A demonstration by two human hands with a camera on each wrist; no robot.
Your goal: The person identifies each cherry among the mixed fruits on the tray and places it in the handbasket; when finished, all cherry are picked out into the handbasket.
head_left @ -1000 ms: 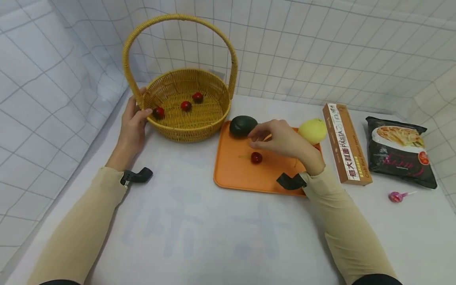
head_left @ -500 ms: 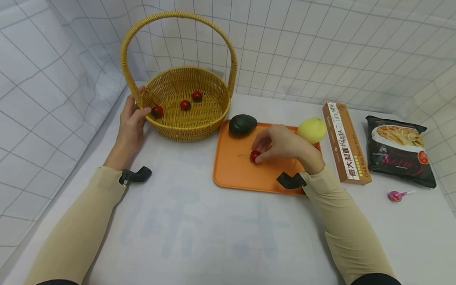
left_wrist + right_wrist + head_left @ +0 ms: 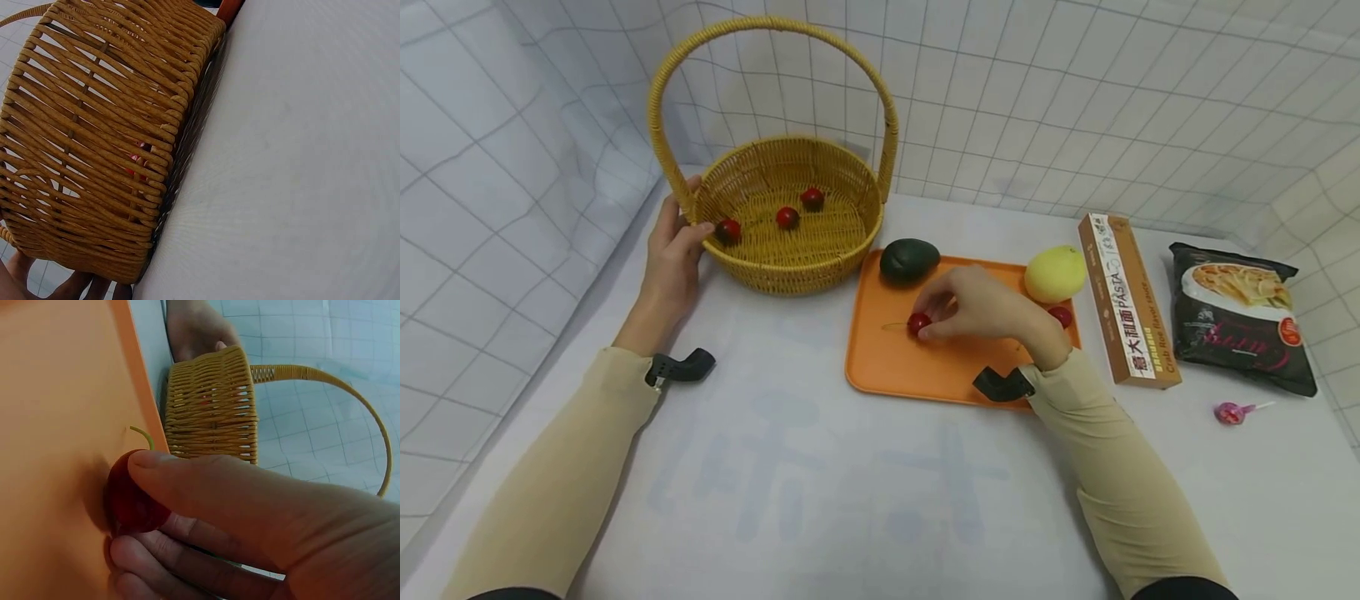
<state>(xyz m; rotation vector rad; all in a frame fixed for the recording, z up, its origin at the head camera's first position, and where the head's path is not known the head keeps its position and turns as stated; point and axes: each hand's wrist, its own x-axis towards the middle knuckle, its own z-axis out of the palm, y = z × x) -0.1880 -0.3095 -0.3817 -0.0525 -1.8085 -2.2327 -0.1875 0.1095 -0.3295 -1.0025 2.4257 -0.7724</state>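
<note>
My right hand (image 3: 977, 308) pinches a dark red cherry (image 3: 917, 325) between thumb and fingers, low over the orange tray (image 3: 880, 367). In the right wrist view the cherry (image 3: 134, 497) has a thin greenish stem and sits very close to the tray's surface. With my left hand (image 3: 672, 258) I grip the left rim of a yellow wicker basket (image 3: 797, 279), thumb over the rim, other fingers partly hidden behind it. Inside the basket lie three cherries, one of them (image 3: 787, 218) near the middle. The left wrist view is mostly filled by the woven basket wall (image 3: 94, 137).
On the tray are a dark green avocado (image 3: 908, 262), a yellow lemon-like fruit (image 3: 1055, 273) and another cherry (image 3: 1060, 317). To the right lie a pasta box (image 3: 1129, 300), a black food packet (image 3: 1240, 317) and a lollipop (image 3: 1231, 413). A tall handle (image 3: 775, 23) arches over the basket.
My right hand has come down onto the cherry, taken it between thumb and fingers, and shifted it slightly left. A cherry at the tray's right shows more clearly. My left hand keeps its grip.
</note>
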